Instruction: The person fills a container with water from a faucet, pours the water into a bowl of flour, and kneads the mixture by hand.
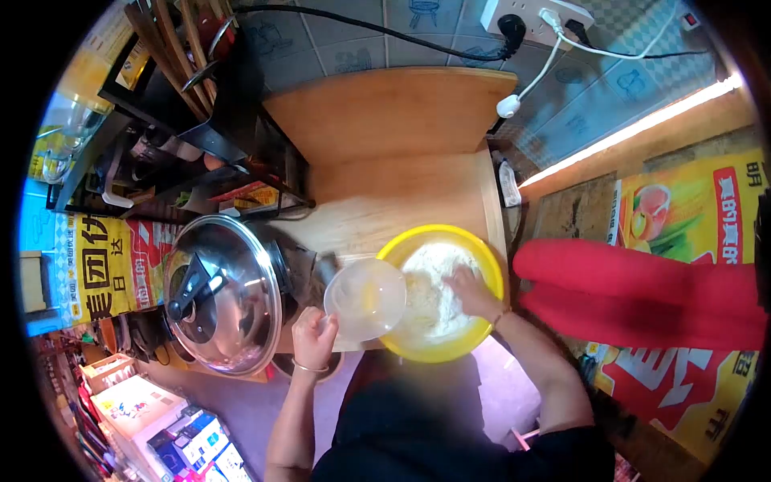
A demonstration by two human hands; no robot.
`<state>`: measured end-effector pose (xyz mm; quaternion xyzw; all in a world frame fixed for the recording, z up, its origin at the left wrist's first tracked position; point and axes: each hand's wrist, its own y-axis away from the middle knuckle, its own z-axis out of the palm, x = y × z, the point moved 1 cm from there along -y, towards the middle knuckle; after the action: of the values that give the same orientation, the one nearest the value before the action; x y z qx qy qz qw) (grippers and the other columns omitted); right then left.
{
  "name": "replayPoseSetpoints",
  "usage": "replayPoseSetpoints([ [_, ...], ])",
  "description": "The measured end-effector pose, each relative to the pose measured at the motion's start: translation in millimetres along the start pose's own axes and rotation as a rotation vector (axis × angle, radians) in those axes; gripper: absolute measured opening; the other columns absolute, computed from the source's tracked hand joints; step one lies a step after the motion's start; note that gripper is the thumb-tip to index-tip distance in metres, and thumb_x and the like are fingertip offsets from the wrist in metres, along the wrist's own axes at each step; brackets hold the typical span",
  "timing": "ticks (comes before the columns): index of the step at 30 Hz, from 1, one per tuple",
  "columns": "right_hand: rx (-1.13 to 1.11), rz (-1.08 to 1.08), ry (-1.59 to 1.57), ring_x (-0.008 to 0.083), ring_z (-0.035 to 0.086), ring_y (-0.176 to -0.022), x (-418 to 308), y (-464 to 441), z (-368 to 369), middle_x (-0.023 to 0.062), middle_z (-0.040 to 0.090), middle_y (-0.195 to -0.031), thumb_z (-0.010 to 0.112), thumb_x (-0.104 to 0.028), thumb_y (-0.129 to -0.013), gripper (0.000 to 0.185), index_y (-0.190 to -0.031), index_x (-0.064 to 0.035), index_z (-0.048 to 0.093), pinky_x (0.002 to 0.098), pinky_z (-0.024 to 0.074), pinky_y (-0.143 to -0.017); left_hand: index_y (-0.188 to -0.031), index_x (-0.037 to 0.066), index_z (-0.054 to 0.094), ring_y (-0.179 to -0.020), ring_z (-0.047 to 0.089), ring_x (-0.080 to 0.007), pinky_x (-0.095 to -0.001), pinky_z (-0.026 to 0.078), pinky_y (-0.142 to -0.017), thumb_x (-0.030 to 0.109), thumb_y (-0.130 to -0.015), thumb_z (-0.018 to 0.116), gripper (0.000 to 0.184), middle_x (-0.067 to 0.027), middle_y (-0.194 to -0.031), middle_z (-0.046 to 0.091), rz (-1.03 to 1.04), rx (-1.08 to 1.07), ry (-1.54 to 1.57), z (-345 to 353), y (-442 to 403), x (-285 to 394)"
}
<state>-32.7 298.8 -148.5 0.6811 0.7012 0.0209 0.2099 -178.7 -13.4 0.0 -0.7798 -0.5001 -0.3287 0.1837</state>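
Note:
My left hand (314,337) is closed on the rim of a translucent plastic bowl (365,299). The bowl is tipped beside and partly over the left edge of a yellow basin (491,269). White flour (438,259) lies in the basin, with a damper, beige patch toward its left side. Inside the basin, my right hand (474,293) reaches into the flour from the right. Its fingers look stretched out and somewhat apart, with nothing visible in them; the fingertips are partly blurred against the flour.
A lidded steel pot (233,313) stands left of the basin. Behind it is a black rack (233,136) with utensils. A wooden board (385,112) leans on the tiled wall. Red cloth-like rolls (634,293) lie at right. A power strip (538,20) hangs above.

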Motion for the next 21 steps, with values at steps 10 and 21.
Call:
replayPoseSetpoints([
  [10, -0.129, -0.112, -0.207, 0.0316, 0.041, -0.117, -86.7, 4.3, 28.0, 0.0095, 0.05, -0.123, 0.064, -0.015, -0.066, 0.049, -0.115, -0.018, 0.058, 0.0517, 0.0305, -0.098, -0.066, -0.003, 0.051, -0.059, 0.051, -0.0318, -0.037, 0.041, -0.055, 0.011, -0.073, 0.063, 0.02, -0.0171, -0.062, 0.049, -0.057, 0.038, 0.018, -1.8, -1.9, -0.4],
  [21, 0.067, 0.095, -0.218, 0.0324, 0.04, -0.118, -96.6, -24.3, 52.9, 0.015, 0.044, -0.124, 0.06, -0.023, -0.073, 0.049, -0.12, -0.0155, 0.05, 0.0653, 0.0225, -0.097, -0.064, -0.001, 0.052, -0.06, 0.051, -0.0347, -0.0408, 0.041, -0.055, 0.013, -0.071, 0.064, 0.02, -0.0171, -0.063, 0.051, 0.266, -0.04, -0.082, 21.9, -32.2, 21.2],
])
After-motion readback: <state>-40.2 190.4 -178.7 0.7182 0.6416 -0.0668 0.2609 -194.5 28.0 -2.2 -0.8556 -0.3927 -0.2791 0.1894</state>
